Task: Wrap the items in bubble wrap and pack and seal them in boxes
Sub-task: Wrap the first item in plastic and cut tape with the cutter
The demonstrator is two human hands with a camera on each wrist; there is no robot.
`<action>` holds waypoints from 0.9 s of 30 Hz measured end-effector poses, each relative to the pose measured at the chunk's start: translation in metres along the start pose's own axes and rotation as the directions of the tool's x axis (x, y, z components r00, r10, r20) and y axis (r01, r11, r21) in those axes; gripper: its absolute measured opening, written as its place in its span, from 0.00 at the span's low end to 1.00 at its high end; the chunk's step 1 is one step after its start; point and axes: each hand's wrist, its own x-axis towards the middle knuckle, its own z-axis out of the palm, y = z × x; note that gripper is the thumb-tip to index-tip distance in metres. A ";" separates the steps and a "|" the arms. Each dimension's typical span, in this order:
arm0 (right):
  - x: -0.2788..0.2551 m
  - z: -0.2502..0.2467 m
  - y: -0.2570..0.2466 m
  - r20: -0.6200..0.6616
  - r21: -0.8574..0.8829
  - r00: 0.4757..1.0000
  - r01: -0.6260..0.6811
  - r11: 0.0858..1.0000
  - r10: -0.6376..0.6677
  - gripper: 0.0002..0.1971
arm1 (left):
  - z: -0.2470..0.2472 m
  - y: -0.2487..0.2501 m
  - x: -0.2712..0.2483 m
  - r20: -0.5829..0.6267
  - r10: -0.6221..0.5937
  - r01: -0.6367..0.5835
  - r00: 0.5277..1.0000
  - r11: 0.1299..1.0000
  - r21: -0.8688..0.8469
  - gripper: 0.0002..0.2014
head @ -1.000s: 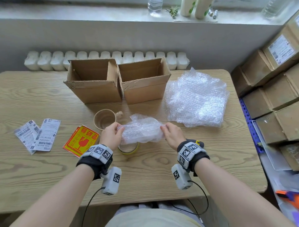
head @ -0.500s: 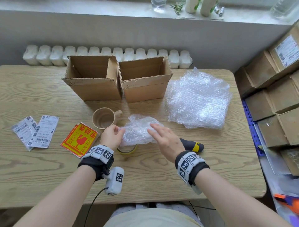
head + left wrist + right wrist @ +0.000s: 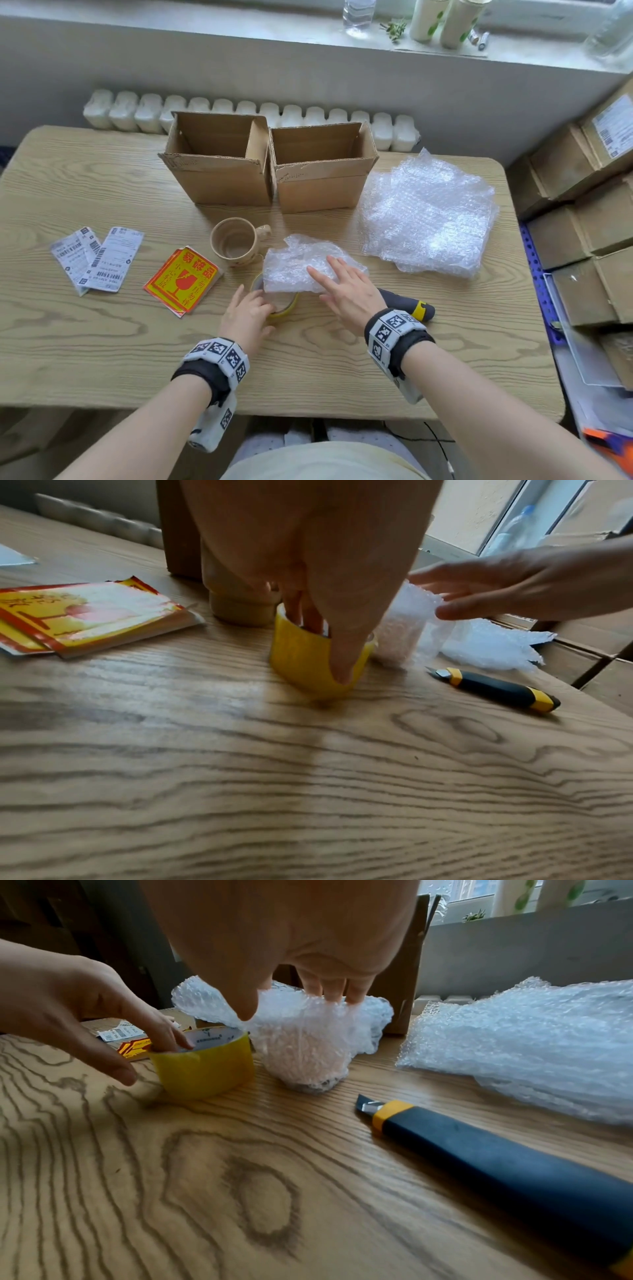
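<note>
A bubble-wrapped item (image 3: 294, 263) (image 3: 301, 1047) stands on the wooden table, just behind a yellow tape roll (image 3: 284, 305) (image 3: 301, 658) (image 3: 205, 1069). My right hand (image 3: 325, 274) (image 3: 301, 996) lies on top of the bundle with straight fingers pressing the wrap down. My left hand (image 3: 255, 301) (image 3: 325, 647) pinches the tape roll, fingers inside its core and thumb on the outer side. A bare beige mug (image 3: 236, 243) stands to the left of the bundle. Two open cardboard boxes (image 3: 219, 164) (image 3: 322, 168) stand side by side behind it.
A stack of bubble wrap sheets (image 3: 431, 219) lies at the right. A black-and-yellow utility knife (image 3: 407, 305) (image 3: 496, 1156) lies beside my right wrist. Red-yellow fragile stickers (image 3: 183, 279) and shipping labels (image 3: 99, 260) lie at the left. Sealed boxes (image 3: 582, 205) are stacked beyond the table's right edge.
Both hands held the bundle's ends a second ago. The left hand let go and dropped onto the tape roll. The right hand moved on top of the bundle and flattened.
</note>
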 end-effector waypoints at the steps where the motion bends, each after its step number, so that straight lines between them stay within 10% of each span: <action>1: 0.000 0.000 0.000 0.018 -0.010 1.000 -0.006 1.000 0.006 0.28 | 0.000 0.001 -0.002 -0.010 -0.008 0.008 1.000 1.000 0.017 0.16; 10: 0.005 -0.004 -0.005 0.135 -0.046 0.989 -0.053 0.998 0.059 0.29 | -0.015 -0.013 -0.033 -0.107 0.015 -0.044 0.994 0.962 -0.271 0.08; 14: 0.008 -0.005 -0.006 0.159 -0.028 0.984 -0.075 0.997 0.078 0.29 | -0.044 -0.009 -0.045 -0.009 -0.135 0.098 0.991 0.761 -0.641 0.07; 20: 0.010 -0.010 -0.009 0.177 -0.001 0.980 -0.089 0.996 0.088 0.26 | -0.087 0.008 -0.044 0.043 -0.040 0.054 0.998 0.371 -0.927 0.05; 27: 0.015 -0.025 -0.013 0.153 0.323 0.981 -0.162 0.932 0.117 0.23 | -0.094 0.031 -0.009 -0.016 -0.085 0.012 0.996 0.323 -0.946 0.07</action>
